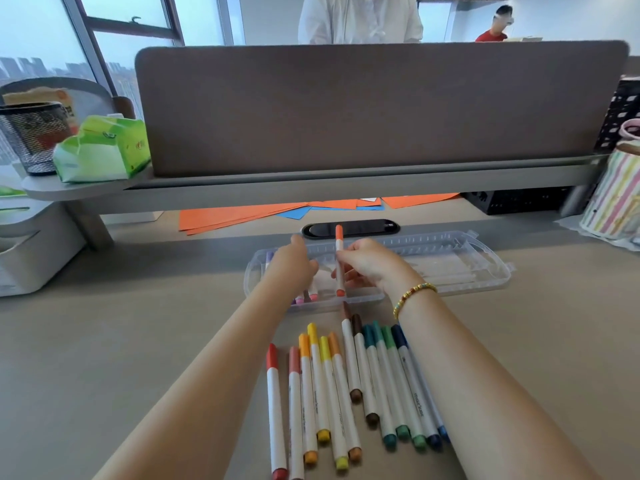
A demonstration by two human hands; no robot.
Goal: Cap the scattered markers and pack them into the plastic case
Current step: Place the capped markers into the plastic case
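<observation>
A clear plastic case (450, 268) lies open across the desk, with a few capped pink and purple markers (306, 296) in its left end. My right hand (370, 263) pinches a capped orange marker (339, 261) and holds it upright over the case. My left hand (292, 266) reaches into the left part of the case, its fingers hidden from me. Several capped markers (346, 386) in red, yellow, orange, brown, green and blue lie in a row on the desk in front of the case.
A grey desk divider (381, 109) stands behind the case, with orange and blue paper sheets (242, 216) under its shelf. A mesh pen cup (33, 136) and a green tissue pack (104, 150) sit at the left, a striped cup (616, 199) at the right. Two people are behind the divider.
</observation>
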